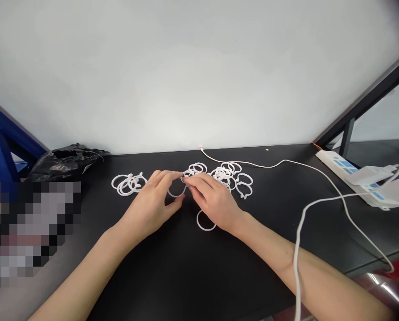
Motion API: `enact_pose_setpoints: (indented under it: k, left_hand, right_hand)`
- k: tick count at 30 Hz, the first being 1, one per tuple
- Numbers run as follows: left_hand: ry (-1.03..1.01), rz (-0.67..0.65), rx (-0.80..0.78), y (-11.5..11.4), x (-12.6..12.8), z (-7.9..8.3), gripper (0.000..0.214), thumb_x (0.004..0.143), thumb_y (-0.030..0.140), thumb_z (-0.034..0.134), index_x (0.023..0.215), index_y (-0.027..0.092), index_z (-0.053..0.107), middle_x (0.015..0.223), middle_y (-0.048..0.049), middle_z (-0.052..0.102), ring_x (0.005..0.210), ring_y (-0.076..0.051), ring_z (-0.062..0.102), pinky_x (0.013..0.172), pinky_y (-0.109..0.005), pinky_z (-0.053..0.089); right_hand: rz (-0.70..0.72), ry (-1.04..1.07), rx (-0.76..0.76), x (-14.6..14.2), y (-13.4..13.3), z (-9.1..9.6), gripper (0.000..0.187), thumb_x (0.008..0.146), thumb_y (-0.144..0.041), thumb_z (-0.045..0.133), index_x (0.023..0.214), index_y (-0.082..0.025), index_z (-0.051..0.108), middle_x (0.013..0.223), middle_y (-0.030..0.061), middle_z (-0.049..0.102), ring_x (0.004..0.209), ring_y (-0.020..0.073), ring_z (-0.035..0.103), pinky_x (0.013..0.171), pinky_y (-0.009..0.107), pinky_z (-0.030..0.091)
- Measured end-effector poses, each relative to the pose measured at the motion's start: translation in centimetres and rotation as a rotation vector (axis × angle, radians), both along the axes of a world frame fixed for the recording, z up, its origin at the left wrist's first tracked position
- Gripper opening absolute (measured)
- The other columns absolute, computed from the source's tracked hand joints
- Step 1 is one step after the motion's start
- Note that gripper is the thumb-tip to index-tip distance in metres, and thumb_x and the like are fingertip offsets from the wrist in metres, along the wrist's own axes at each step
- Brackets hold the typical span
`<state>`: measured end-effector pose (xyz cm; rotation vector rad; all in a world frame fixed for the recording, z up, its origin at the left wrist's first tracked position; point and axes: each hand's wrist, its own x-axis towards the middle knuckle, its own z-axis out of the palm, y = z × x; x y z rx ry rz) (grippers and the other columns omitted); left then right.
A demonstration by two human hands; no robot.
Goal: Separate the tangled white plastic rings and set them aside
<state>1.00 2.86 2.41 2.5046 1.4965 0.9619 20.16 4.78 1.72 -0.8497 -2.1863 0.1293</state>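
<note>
Between my hands is a thin white ring (176, 196). My left hand (155, 196) curves around its left side, with the fingertips at its top and the thumb by its lower right. The fingers of my right hand (215, 200) are pinched at the ring's upper right; the exact contact is partly hidden. Another white ring (198, 224) lies on the black table just below my right hand, partly covered by it. A small group of white rings with knobbed ends (127, 185) rests left of my left hand. Beyond my right hand spreads a larger pile of similar rings (228, 174).
A crumpled black plastic bag (67, 162) sits at the back left. On the right is a white power strip (343, 169) with plugs in it. A white cable (301, 223) loops over my right forearm. A white wall (199, 80) closes off the table's back edge.
</note>
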Motion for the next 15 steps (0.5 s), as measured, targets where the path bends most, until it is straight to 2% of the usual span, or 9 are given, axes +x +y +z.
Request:
enact_pose_setpoints:
  k: [3, 9, 13, 15]
  left_hand:
    - [-0.005, -0.039, 0.046, -0.09, 0.04, 0.30, 0.029, 0.090, 0.026, 0.057, 0.119, 0.021, 0.054, 0.108, -0.0069, 0.066, 0.094, -0.022, 0.062, 0.077, -0.035, 0.055]
    - [-0.020, -0.084, 0.056, -0.26, 0.12, -0.04, 0.028, 0.092, 0.030, 0.058, 0.117, 0.020, 0.055, 0.110, -0.0066, 0.065, 0.098, -0.021, 0.060, 0.078, -0.033, 0.054]
    - [0.042, -0.051, 0.063, -0.13, 0.12, 0.26, 0.028, 0.093, 0.032, 0.055, 0.118, 0.020, 0.057, 0.111, -0.0079, 0.065, 0.098, -0.022, 0.060, 0.080, -0.036, 0.053]
    - [0.107, 0.028, 0.102, 0.15, -0.12, 0.40, 0.028, 0.093, 0.031, 0.053, 0.118, 0.019, 0.058, 0.111, -0.0094, 0.066, 0.097, -0.024, 0.060, 0.084, -0.040, 0.052]
  right_hand:
    - [-0.003, 0.013, 0.007, 0.14, 0.24, -0.02, 0.027, 0.096, -0.011, 0.044, 0.111, -0.021, 0.063, 0.105, 0.0070, 0.070, 0.097, 0.0170, 0.068, 0.083, 0.033, 0.059]
    - [0.019, 0.085, -0.002, -0.04, 0.11, 0.28, 0.024, 0.094, -0.009, 0.044, 0.099, -0.021, 0.064, 0.090, 0.0048, 0.069, 0.086, 0.0161, 0.067, 0.077, 0.033, 0.059]
    - [0.039, 0.119, -0.038, 0.09, 0.20, 0.04, 0.023, 0.097, -0.013, 0.045, 0.106, -0.022, 0.064, 0.098, 0.0042, 0.071, 0.092, 0.0159, 0.067, 0.084, 0.035, 0.058]
    - [0.003, 0.112, -0.058, 0.21, 0.27, -0.11, 0.024, 0.097, -0.016, 0.046, 0.114, -0.024, 0.062, 0.106, 0.0047, 0.071, 0.098, 0.0168, 0.067, 0.087, 0.036, 0.058]
